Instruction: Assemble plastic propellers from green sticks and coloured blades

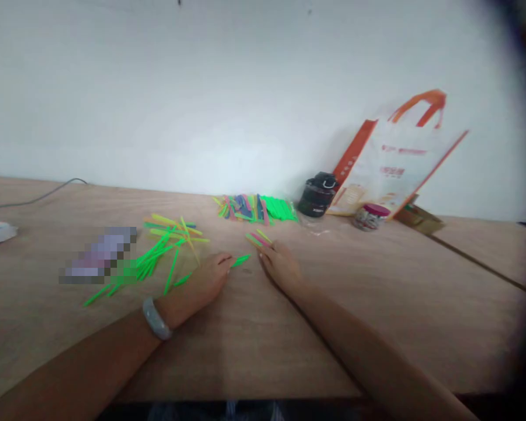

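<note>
My left hand (207, 280), with a pale bracelet (156, 319) on its wrist, is closed around thin green sticks (241, 261); their tips stick out past the fingers. Pinched in my right hand (284, 270) are a few narrow coloured strips (258, 238), pink, yellow and green. A small gap of tabletop separates the two hands. Left of my left hand lies a loose pile of long green sticks (151, 259), with yellow strips (170, 234) crossing at its far end. Blur hides the exact number held.
Against the wall lies a bag of multicoloured strips (245, 209) beside bright green sticks (280, 209). To the right stand a dark bottle (317, 197), a jar with a red lid (371, 217) and a white-orange carrier bag (390, 166). A blurred-out phone-like object (100, 252) lies left.
</note>
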{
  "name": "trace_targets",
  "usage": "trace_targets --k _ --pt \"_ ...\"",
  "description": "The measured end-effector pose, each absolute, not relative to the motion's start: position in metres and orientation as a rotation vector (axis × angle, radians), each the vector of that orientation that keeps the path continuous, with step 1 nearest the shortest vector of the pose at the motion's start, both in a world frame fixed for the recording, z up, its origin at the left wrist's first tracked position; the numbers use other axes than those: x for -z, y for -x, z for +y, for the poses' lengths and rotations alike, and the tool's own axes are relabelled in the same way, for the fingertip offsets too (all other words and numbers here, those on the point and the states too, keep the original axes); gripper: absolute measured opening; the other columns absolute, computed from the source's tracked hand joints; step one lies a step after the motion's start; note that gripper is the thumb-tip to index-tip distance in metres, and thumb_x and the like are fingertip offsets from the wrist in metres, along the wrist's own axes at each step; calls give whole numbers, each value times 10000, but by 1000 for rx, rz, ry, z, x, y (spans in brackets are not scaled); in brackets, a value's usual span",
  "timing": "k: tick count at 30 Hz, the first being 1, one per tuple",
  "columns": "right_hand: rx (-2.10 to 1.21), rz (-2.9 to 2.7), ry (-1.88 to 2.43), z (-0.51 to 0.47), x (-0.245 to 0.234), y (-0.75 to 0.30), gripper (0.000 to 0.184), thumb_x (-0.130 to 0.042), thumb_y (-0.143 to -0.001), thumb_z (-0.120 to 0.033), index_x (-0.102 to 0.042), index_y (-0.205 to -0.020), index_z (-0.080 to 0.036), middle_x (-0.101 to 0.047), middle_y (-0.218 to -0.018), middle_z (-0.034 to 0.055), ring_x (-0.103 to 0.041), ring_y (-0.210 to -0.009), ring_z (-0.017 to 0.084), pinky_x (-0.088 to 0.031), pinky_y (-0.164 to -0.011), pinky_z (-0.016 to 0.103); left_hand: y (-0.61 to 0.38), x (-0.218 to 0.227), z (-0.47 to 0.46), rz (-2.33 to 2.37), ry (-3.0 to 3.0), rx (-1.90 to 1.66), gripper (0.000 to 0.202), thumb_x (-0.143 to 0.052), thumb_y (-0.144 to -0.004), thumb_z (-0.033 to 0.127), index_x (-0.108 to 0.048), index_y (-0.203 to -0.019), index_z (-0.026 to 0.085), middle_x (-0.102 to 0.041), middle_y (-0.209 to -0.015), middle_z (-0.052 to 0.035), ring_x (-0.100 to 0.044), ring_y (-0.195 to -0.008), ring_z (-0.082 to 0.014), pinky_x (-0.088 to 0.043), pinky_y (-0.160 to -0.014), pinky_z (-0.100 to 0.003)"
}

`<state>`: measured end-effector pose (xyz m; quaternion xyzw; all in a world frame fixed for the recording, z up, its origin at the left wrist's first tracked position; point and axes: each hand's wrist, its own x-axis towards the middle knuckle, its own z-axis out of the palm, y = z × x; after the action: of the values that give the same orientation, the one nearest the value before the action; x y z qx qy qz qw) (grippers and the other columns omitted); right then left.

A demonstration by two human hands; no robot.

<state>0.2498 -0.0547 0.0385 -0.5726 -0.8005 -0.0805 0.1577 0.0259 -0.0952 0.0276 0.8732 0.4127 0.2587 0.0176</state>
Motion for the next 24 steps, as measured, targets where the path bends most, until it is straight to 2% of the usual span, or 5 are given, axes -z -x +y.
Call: trace_targets --k 4,7,11,17,24 --pt "200 -2276 1484 -61 -39 -250 304 -426 -898 -267 -624 -1127 -243 -607 -967 93 -544 -906 220 -443 -804 340 -20 -64 -110 1339 -2785 -910 341 -365 -890 126 -506 -1197 173 -572 -1183 -85 -511 -1105 -195 -418 -975 -384" --pt "147 -2269 1403 -65 -40 -248 285 -430 -894 -278 -644 -1077 -232 -606 -962 91 -543 -926 222 -445 -814 350 7 -91 -108 1831 -2650 -1052 280 -378 -872 138 -553 -1091 145 -597 -1091 -104 -528 -1062 -229 -421 -939 -379" --pt "55 -2273 1324 -69 -40 -242 273 -423 -901 -299 -669 -985 -215 -607 -945 95 -549 -922 220 -447 -811 355 57 -105 -92 2404 -2340 -560 279 -368 -869 212 -567 -1028 100 -621 -994 -161 -605 -909 -286 -473 -770 -391" --pt "3 -2286 1300 -74 -41 -238 269 -423 -905 -291 -669 -957 -196 -606 -974 101 -551 -950 215 -448 -830 357 83 -99 -83 2409 -2143 -136 286 -348 -858 223 -615 -906 132 -666 -938 -160 -639 -878 -291 -470 -715 -360" --pt "-133 -2216 1220 -78 -46 -237 244 -432 -896 -291 -663 -922 -215 -615 -919 80 -553 -905 206 -447 -806 355 77 -106 -85 2419 -2205 -392 274 -372 -862 238 -618 -950 153 -636 -1008 -130 -622 -878 -258 -475 -723 -340"
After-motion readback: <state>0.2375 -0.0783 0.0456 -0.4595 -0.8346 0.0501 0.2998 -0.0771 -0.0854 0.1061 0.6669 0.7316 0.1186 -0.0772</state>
